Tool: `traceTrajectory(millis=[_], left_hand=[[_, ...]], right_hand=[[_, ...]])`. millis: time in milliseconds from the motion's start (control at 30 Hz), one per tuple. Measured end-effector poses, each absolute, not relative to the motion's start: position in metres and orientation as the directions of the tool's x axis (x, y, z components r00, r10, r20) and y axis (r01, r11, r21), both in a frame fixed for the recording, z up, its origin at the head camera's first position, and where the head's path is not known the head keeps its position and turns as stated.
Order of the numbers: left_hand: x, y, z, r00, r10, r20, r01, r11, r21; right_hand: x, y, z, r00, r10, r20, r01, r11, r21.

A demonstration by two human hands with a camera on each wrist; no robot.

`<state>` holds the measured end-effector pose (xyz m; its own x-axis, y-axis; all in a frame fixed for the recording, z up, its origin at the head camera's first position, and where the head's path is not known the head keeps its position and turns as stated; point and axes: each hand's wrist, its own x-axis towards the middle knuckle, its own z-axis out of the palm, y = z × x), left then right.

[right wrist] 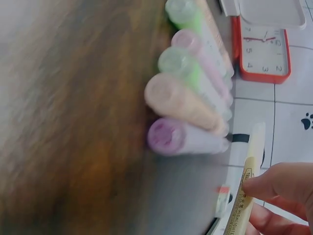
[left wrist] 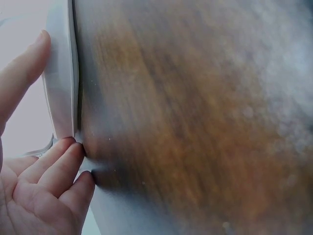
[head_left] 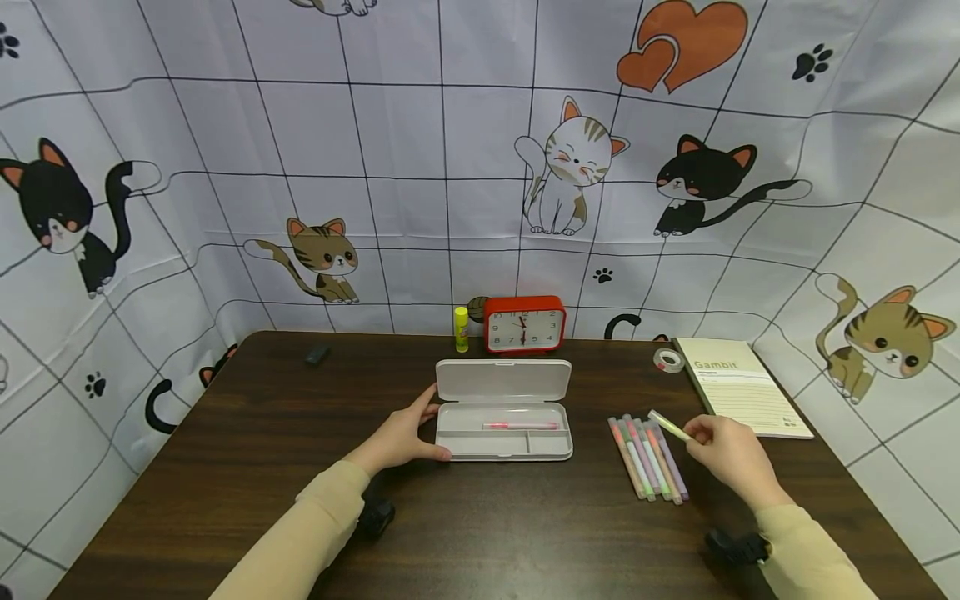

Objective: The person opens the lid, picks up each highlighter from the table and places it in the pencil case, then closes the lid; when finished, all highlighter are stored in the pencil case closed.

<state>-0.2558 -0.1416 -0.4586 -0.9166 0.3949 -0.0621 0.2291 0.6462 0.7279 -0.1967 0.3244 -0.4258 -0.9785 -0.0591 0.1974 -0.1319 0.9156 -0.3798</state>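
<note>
A white pencil case [head_left: 504,455] lies with its lid [head_left: 502,382] raised; inside is a pink pen [head_left: 520,426] in the upper compartment. My left hand [head_left: 405,435] holds the case at its left end, thumb at the front corner and fingers towards the back corner. In the left wrist view, the case's side wall [left wrist: 61,73] sits between thumb and fingers. My right hand [head_left: 731,454] pinches a yellow highlighter [head_left: 670,426] between thumb and fingers, its clear end pointing left. Beside and below it, several pastel highlighters [head_left: 647,462] lie in a slanted row on the table.
Along the back stand a yellow glue stick [head_left: 461,329] and a red alarm clock [head_left: 524,325]. A roll of tape [head_left: 668,360] and a notepad [head_left: 742,387] lie at the right rear. A small dark block [head_left: 317,355] is at the left rear of the brown table [head_left: 225,467].
</note>
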Motion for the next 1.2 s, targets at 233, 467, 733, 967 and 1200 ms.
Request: traceTrajectory(millis=[233, 467, 733, 967, 1200], left_hand=[[-0.257, -0.140, -0.460, -0.920, 0.385, -0.069, 0.214, 0.643, 0.736], [-0.257, -0.140, -0.458, -0.921, 0.383, -0.071, 0.213, 0.649, 0.730], [-0.255, -0.138, -0.458, -0.924, 0.375, -0.074, 0.200, 0.639, 0.743], [-0.255, -0.139, -0.457, -0.924, 0.375, -0.072, 0.201, 0.638, 0.743], [-0.254, -0.139, -0.459, -0.928, 0.366, -0.069, 0.198, 0.642, 0.741]], right_hand=[[-0.202, 0.311, -0.420, -0.975, -0.086, 0.203, -0.158, 0.913, -0.376], [-0.212, 0.294, -0.416, -0.971, -0.124, 0.206, -0.197, 0.902, -0.384], [-0.216, 0.272, -0.415, -0.964, -0.162, 0.212, -0.235, 0.891, -0.387], [-0.220, 0.253, -0.413, -0.952, -0.199, 0.234, -0.278, 0.880, -0.384], [-0.228, 0.232, -0.416, -0.948, -0.230, 0.221, -0.301, 0.874, -0.382]])
